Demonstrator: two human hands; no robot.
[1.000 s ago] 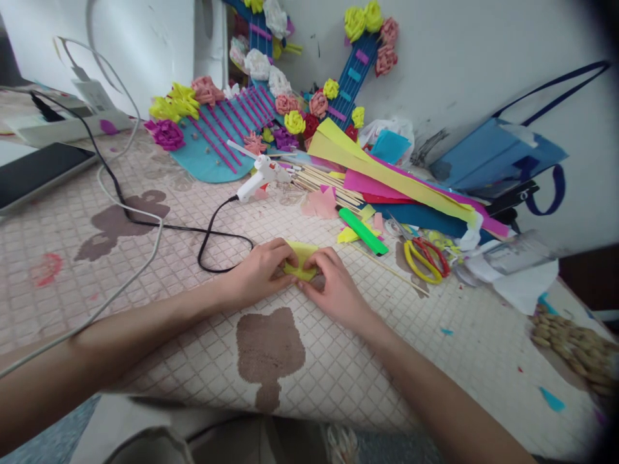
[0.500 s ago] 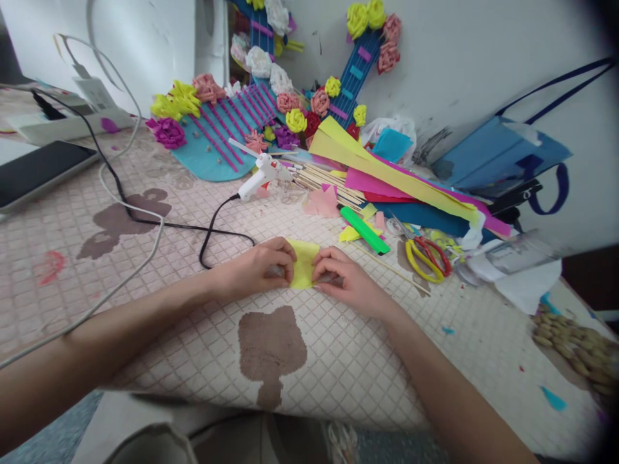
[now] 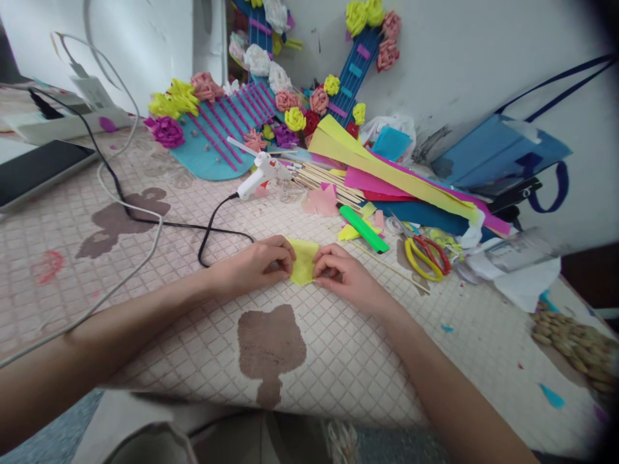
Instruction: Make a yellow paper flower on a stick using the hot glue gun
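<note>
A small piece of yellow crepe paper (image 3: 304, 261) stretches between my two hands, just above or on the checked tablecloth. My left hand (image 3: 271, 259) pinches its left edge between thumb and fingers. On the other side, my right hand (image 3: 341, 274) grips the right edge the same way. The paper's lower edge looks slightly curved; the parts under my fingertips are hidden. Beyond my hands lie a bright green cutter-like tool (image 3: 363, 229) and a white glue gun (image 3: 258, 175).
Yellow-handled scissors (image 3: 425, 258) and thin wooden sticks (image 3: 329, 183) lie to the right and behind. Stacked coloured paper sheets (image 3: 391, 167) and a blue guitar shape with paper flowers (image 3: 207, 151) stand at the back. A black cord (image 3: 207, 238) and phone (image 3: 43, 171) are left; peanuts (image 3: 573, 341) far right.
The lower edge of the yellow paper has gone from nearly straight to slightly curved, as my fingers shift a little on it. Both hands stay in nearly the same place.
</note>
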